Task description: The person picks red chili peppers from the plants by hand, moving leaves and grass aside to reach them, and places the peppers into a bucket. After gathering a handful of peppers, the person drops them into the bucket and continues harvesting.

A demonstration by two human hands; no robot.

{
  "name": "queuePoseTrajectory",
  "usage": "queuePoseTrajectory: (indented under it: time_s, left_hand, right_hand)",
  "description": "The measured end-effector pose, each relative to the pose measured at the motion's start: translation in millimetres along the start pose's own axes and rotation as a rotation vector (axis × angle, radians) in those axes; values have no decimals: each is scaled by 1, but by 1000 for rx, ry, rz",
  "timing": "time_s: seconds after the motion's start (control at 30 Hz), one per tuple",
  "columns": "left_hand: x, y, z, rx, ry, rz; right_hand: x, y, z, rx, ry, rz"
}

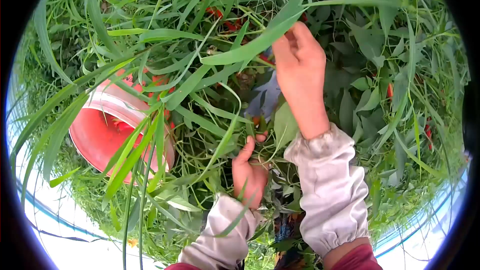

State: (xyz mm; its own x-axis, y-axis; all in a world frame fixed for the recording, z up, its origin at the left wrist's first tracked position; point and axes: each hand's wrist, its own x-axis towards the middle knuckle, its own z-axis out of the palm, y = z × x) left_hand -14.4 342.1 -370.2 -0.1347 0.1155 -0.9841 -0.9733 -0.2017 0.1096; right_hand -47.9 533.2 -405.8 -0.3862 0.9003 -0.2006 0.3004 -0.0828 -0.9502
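Note:
My right hand (302, 72) reaches up into the plants, its fingers closed together behind a broad grass blade (255, 47). What they pinch is hidden by leaves. A red chili pepper (266, 60) shows just left of those fingers, and more red peppers (225, 20) hang farther up and left. Lower down, my left hand (250, 172) is among thin green stems, thumb and a fingertip curled close together, the other fingers covered by foliage. Between both hands a pale grey-blue patch (265, 97) shows through the leaves.
To the left, a red bucket (92, 135) with a pale rim lies tilted in the grass, red pieces inside it. Long grass blades cross in front of it. At the right, more red peppers (390, 91) hang among dense leaves. Bright white sheeting (65, 220) edges the lower left.

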Motion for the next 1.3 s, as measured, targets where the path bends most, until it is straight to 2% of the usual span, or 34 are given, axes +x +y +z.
queuePoseTrajectory:
  time_s: [0.03, 0.07, 0.1, 0.13, 0.17, 0.2, 0.3, 0.33, 0.4, 0.43, 0.5, 0.53, 0.6, 0.67, 0.7, 0.8, 0.87, 0.93, 1.0, 1.03, 1.07, 1.13, 1.2, 1.3]
  left_hand:
    - [3, 1, -1, 17, -3, 26]
    - [5, 2, -3, 36, -1, 52]
    - [3, 5, -2, 83, 81, 71]
    - [0, 5, 2, 132, 161, 88]
    - [0, 3, 6, 151, 100, 248]
    - [2, 7, -4, 244, 20, 226]
    - [-15, 20, 17, 498, 102, 389]
    - [-12, 24, 7, 606, 237, 403]
    - [-14, 37, 3, 782, 209, 587]
    - [-7, 45, -5, 928, 6, 767]
    - [-16, 48, -6, 1001, 33, 754]
    - [-21, 50, -7, 1073, 59, 739]
    - [-17, 53, -16, 1043, 74, 707]
    - [-16, 49, -15, 453, -472, 416]
    - [-16, 52, -8, 453, -465, 416]
    - [-21, 59, 17, -48, -693, 266]
    - [-19, 59, 25, -16, -712, 408]
    - [-6, 68, 11, -16, -648, 479]
    - [2, 76, -3, 69, -385, 660]
    - [4, 72, -4, 95, -245, 690]
    - [7, 75, -7, 93, -233, 682]
    - [11, 74, -9, 111, -72, 669]
    - [17, 66, -15, 103, -32, 699]
    - [18, 70, -20, 207, 180, 662]
  right_hand:
    - [18, 17, 8, -258, -6, -17]
    - [30, 32, 20, -420, -19, -126]
    - [36, 46, 33, -584, -34, -231]
    - [38, 56, 44, -684, -95, -202]
    - [33, 54, 52, -733, -146, -188]
    - [27, 52, 57, -783, -201, -171]
    - [-1, 59, 53, -670, -169, -256]
    - [-10, 53, 46, -670, -170, -255]
    - [-32, 38, 36, -631, -217, -263]
    - [-43, 35, 31, -627, -220, -261]
    - [-64, 29, 22, -673, -370, -315]
    - [-77, 29, 14, -668, -374, -314]
    - [-104, 34, -5, -708, -625, -385]
    - [-126, 37, -23, -614, -652, -368]
    - [-132, 38, -27, -525, -667, -353]
    - [-147, 39, -30, -565, -753, -317]
    - [-151, 28, -41, -662, -789, -312]
    - [-166, 43, -33, -739, -749, -325]
    - [-177, 47, -36, -714, -724, -312]
    - [-179, 47, -40, -707, -738, -308]
    - [-181, 47, -41, -706, -758, -301]
    - [-182, 47, -49, -703, -790, -286]
    - [-182, 52, -50, -632, -808, -264]
    - [-173, 50, -42, -616, -796, -222]
